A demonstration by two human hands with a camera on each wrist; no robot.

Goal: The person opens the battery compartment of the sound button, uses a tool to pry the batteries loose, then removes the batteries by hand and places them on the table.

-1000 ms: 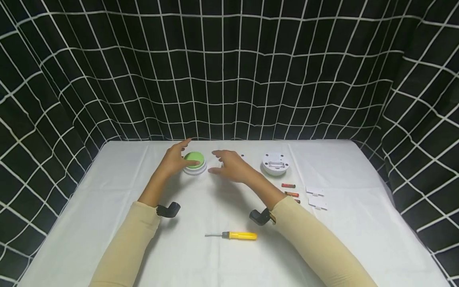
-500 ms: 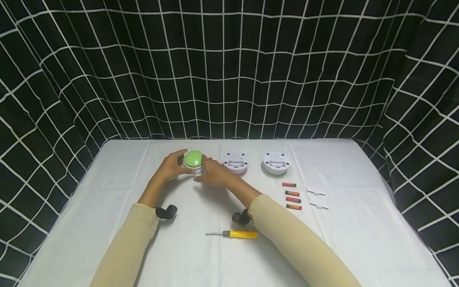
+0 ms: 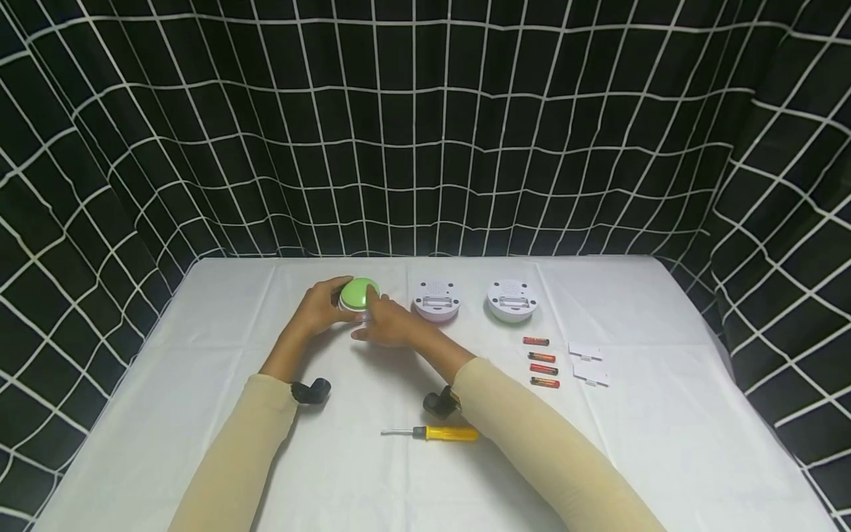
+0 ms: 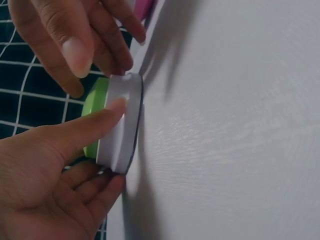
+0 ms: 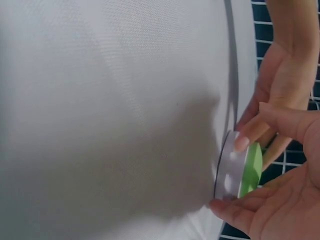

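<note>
A round push-button buzzer with a green dome (image 3: pixel 357 293) and white base (image 4: pixel 119 120) sits at the table's back left. My left hand (image 3: pixel 319 307) grips the base from the left, thumb along the near side and fingers on the far side. My right hand (image 3: pixel 388 319) is at the right side of the buzzer, index finger at the dome's edge. In the right wrist view its fingers (image 5: pixel 232 212) are fairly straight at the base, with the thumb (image 5: pixel 280 120) lifted off.
Two upturned white buzzers, one (image 3: pixel 436 301) in the middle and another (image 3: pixel 511 302) to the right, show bare battery slots. Several red batteries (image 3: pixel 544 369) lie beside white covers (image 3: pixel 589 374). A yellow-handled screwdriver (image 3: pixel 450 434) lies nearer the front. Dark grid curtains (image 3: pixel 425 118) surround the table.
My right hand has moved left from beside the middle buzzer to the green-domed one. My left thumb has shifted from the dome down to the white base. The batteries are uncovered.
</note>
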